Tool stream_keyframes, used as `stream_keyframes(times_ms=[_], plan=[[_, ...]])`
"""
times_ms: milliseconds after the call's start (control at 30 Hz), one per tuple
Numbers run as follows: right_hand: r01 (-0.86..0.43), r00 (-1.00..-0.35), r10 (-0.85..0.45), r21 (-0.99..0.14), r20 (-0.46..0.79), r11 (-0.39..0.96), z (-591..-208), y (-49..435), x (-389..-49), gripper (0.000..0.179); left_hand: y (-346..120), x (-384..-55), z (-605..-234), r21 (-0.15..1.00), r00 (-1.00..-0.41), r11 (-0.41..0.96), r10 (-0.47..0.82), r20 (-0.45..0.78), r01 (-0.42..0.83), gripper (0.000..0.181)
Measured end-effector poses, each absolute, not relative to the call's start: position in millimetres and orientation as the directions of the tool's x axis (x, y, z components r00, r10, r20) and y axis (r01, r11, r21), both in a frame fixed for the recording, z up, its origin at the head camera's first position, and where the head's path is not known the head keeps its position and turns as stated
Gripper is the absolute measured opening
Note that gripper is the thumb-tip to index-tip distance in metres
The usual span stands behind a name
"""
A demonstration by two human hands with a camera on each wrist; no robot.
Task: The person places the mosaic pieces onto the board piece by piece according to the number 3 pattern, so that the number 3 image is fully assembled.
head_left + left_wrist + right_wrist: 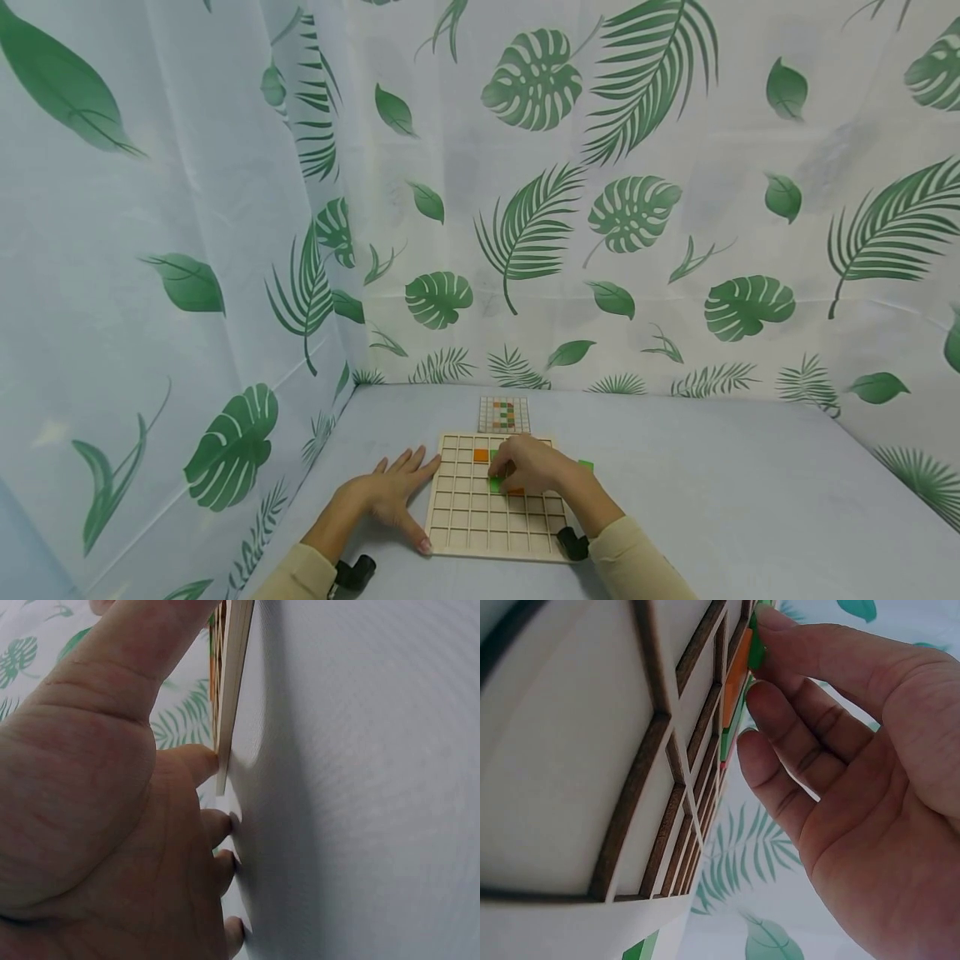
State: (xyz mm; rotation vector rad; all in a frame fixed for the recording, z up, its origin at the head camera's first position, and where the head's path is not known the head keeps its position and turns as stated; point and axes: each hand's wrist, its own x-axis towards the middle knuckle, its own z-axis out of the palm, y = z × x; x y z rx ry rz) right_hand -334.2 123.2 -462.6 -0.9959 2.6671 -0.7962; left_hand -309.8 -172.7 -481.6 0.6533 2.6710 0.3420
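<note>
"Your right hand [528, 462] is pinching a green tile [757, 646] between thumb and fingertip, at the middle of the gridded board [461, 523], just beside an orange tile [739, 679]. Is it seated?"

"You can't tell from these views. How will it handle?"

"Light and stiff, I'd judge, perhaps a little slippery on its smooth face. Pinch it by opposite edges, so your fingertips clear the ridges."

"And your left hand [390, 493]?"

"Spread and gripping nothing, touching the board's left edge. The board looks light enough to slide, so brace it there."
</note>
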Motion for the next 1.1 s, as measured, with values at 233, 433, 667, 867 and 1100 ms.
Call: stream_keyframes(times_ms=[233,433,667,867,1100], plan=[[-0.566,-0.753,-0.658,-0.515,0.004,0.644,-465.3,123.4,-335.8,0.02,-172.8,-309.7,-481.1,0.321,-0.825,0.862,0.484,-0.293,0.392,0.138],[-0.55,-0.762,-0.647,-0.518,-0.011,0.656,-467.3,123.3,-336.9,0.02,-173.1,-311.1,-483.3,0.316,-0.826,0.862,0.485,-0.287,0.397,0.138],[-0.552,-0.758,-0.652,-0.525,-0.005,0.647,-466.7,124.5,-337.0,0.018,-174.0,-313.5,-485.6,0.318,-0.824,0.862,0.485,-0.292,0.395,0.138],[-0.56,-0.753,-0.658,-0.535,0.011,0.632,-465.3,124.7,-336.4,0.016,-173.9,-312.4,-485.0,0.321,-0.823,0.86,0.488,-0.29,0.397,0.138],[-0.604,-0.752,-0.654,-0.485,0.084,0.633,-462.5,128.4,-338.7,0.015,-173.7,-310.7,-483.2,0.316,-0.824,0.86,0.489,-0.287,0.4,0.138]])
